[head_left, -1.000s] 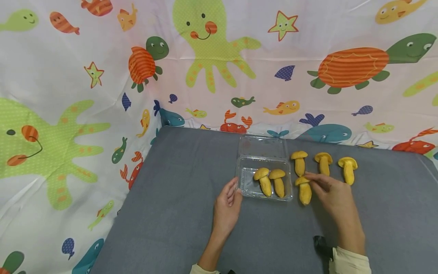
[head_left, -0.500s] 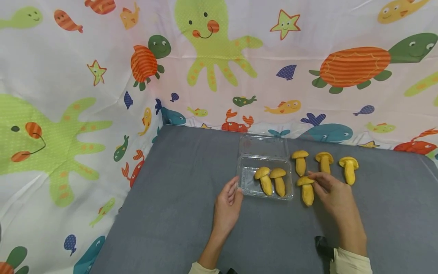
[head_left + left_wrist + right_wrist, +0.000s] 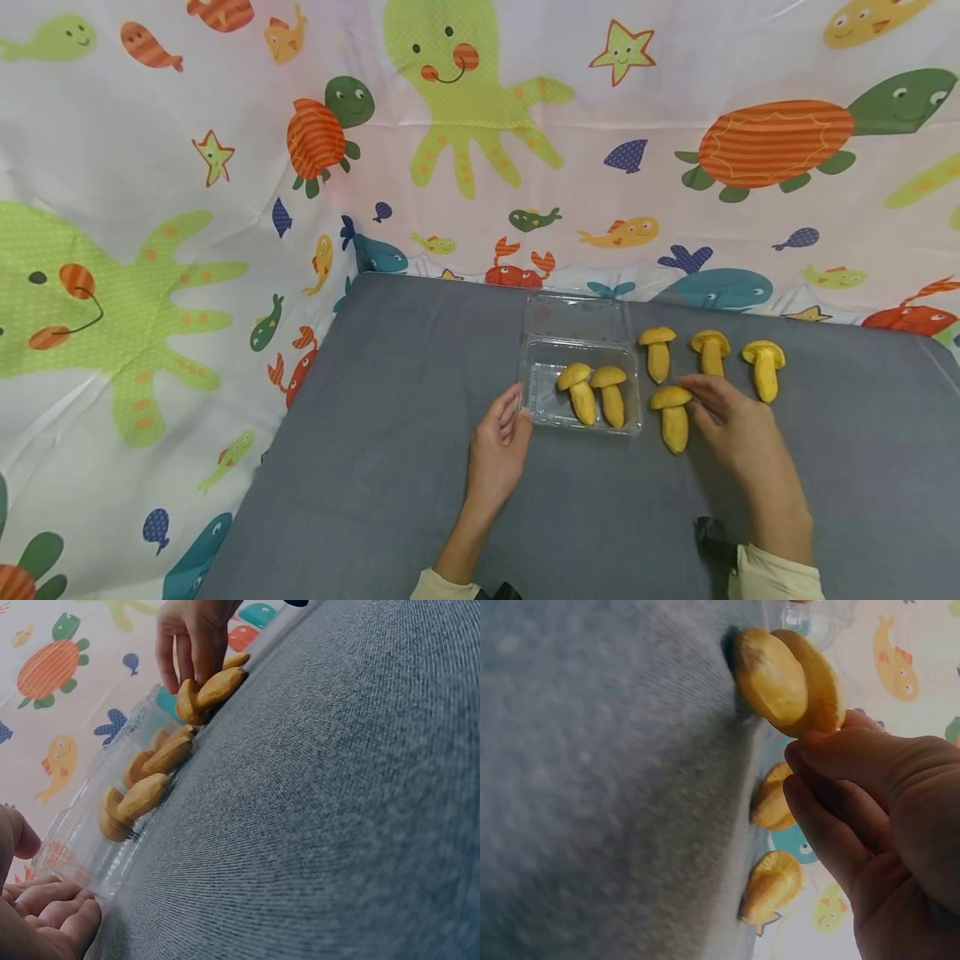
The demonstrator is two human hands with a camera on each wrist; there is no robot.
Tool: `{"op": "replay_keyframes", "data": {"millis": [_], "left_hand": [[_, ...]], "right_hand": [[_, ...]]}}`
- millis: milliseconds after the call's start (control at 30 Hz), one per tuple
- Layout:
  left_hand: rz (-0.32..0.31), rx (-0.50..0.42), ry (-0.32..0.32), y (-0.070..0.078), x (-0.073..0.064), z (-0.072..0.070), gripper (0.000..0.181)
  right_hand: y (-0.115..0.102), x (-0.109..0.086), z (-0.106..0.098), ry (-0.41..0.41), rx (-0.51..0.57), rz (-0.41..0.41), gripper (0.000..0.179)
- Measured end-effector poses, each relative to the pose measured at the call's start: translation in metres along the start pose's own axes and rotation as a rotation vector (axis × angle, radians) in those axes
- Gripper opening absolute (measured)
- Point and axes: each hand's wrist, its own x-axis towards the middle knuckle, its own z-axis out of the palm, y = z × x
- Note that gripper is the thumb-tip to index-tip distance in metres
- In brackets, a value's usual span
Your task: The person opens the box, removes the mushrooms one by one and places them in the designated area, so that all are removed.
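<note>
A clear plastic clamshell box [image 3: 543, 392] lies on the grey cloth, its lid [image 3: 577, 317] folded back. Inside it, two yellow mushrooms [image 3: 581, 398] lie side by side toward the right. My left hand [image 3: 497, 458] holds the box by its left front corner, thumb and curled fingers at the wall. Just right of the box, my right hand [image 3: 742, 437] pinches another yellow mushroom [image 3: 675, 427] at its cap edge between thumb and finger. In the right wrist view, this mushroom [image 3: 772, 679] has its stem end toward the camera, close over the cloth.
Behind the right hand stretches a row of yellow mushrooms: one beside the box [image 3: 657, 357], a middle one [image 3: 711, 348] partly covered by the hand, and one farther right [image 3: 766, 375]. A curtain [image 3: 465, 242] printed with sea animals rises along the table's back and left edges.
The pinched mushroom has shifted slightly right and toward the person, away from the mushroom behind it. My right hand has moved slightly right with it. The left hand and box stay put.
</note>
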Motion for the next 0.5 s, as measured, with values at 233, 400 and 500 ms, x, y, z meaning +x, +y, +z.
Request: {"op": "replay_keyframes", "data": {"millis": [233,400,500], "left_hand": [[0.003,-0.004,0.001,0.002,0.001,0.001,0.042],[-0.003,0.001,-0.003,0.003,0.0,0.001,0.042],[-0.006,0.007,-0.003,0.002,0.0,0.001,0.041]], "right_hand": [[-0.004,-0.002,-0.011,-0.003,-0.035,0.015,0.047],[-0.006,-0.004,-0.015,0.071,-0.044,-0.009,0.049],[-0.01,-0.004,-0.017,0.115,-0.043,-0.009,0.048]]}}
